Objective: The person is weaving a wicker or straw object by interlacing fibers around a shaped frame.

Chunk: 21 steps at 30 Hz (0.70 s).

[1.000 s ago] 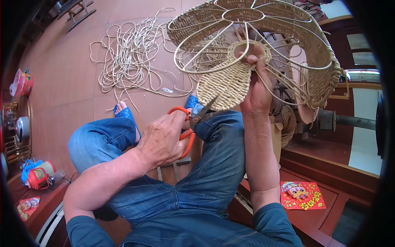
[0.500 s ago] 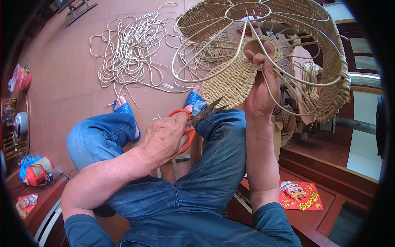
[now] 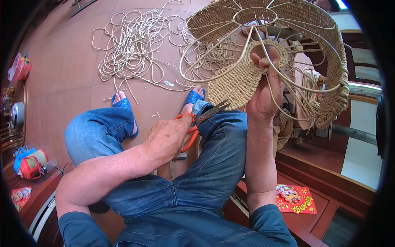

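My left hand point(image 3: 166, 138) is closed around the orange handles of a pair of scissors point(image 3: 212, 112). The dark blades point up and right, nearly together, with their tips at the lower edge of a woven rope petal point(image 3: 232, 84). That petal is part of a round wire frame point(image 3: 254, 17), partly woven with straw-coloured rope, held up at the right. My right hand point(image 3: 265, 96) grips the frame by the ring-shaped woven part beside the petal, fingertips showing through the ring's opening. A loose rope strand hangs near that wrist.
A tangle of pale rope point(image 3: 138, 45) lies on the tiled floor ahead, with small cut bits near my slippers. More rope coils point(image 3: 310, 88) hang behind the frame at right. Red printed packets point(image 3: 296, 199) lie on the wooden surface at lower right.
The scissors' blades have come closer together and shifted slightly right, along the petal's lower edge. The woven frame and my right hand have moved slightly right.
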Each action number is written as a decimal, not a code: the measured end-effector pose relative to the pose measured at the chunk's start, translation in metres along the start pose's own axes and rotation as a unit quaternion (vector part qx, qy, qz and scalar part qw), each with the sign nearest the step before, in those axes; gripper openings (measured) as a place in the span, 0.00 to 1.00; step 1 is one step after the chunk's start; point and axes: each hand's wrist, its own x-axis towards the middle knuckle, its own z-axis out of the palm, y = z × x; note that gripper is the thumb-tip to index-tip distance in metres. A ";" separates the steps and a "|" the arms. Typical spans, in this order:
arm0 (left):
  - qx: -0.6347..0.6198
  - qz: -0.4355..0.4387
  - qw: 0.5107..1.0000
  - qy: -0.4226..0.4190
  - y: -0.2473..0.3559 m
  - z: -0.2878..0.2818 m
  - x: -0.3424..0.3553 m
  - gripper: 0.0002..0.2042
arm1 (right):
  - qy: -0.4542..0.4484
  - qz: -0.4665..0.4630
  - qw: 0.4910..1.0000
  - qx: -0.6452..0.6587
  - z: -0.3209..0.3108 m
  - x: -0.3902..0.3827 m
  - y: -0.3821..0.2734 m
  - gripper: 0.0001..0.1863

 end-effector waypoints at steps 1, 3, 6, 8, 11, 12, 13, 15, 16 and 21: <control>-0.005 0.001 1.000 -0.001 -0.001 0.000 0.000 0.12 | -0.008 -0.004 1.000 0.002 0.001 0.000 0.000 0.19; -0.011 0.001 1.000 -0.001 -0.001 -0.001 0.000 0.11 | 0.016 0.014 1.000 -0.010 0.002 0.000 -0.001 0.20; -0.040 0.020 0.999 0.005 -0.003 -0.002 -0.001 0.09 | 0.024 0.011 0.999 -0.035 0.003 0.001 -0.001 0.21; -0.052 0.028 0.998 -0.015 -0.004 -0.002 -0.002 0.14 | 0.019 0.011 0.999 -0.025 0.002 0.002 -0.001 0.21; -0.151 -0.014 0.987 -0.052 -0.008 0.000 -0.001 0.16 | 0.030 0.015 0.999 -0.020 -0.002 0.005 0.002 0.21; -0.158 -0.032 0.984 -0.072 -0.010 0.002 0.000 0.16 | 0.042 0.023 0.999 -0.026 -0.004 0.007 0.003 0.21; -0.214 -0.016 0.976 0.035 -0.012 0.005 0.001 0.17 | 0.062 0.037 0.997 0.006 -0.007 0.009 0.004 0.20; -0.188 -0.081 0.974 0.101 -0.027 0.006 0.005 0.17 | 0.081 0.075 0.993 0.030 -0.013 0.010 0.005 0.20; -0.190 -0.043 0.972 0.129 -0.035 0.007 0.005 0.17 | 0.089 0.109 0.989 0.051 -0.017 0.011 0.005 0.20; 0.229 -0.167 0.911 -0.301 -0.067 0.038 -0.015 0.12 | 0.033 0.146 0.968 0.201 -0.033 0.014 0.009 0.17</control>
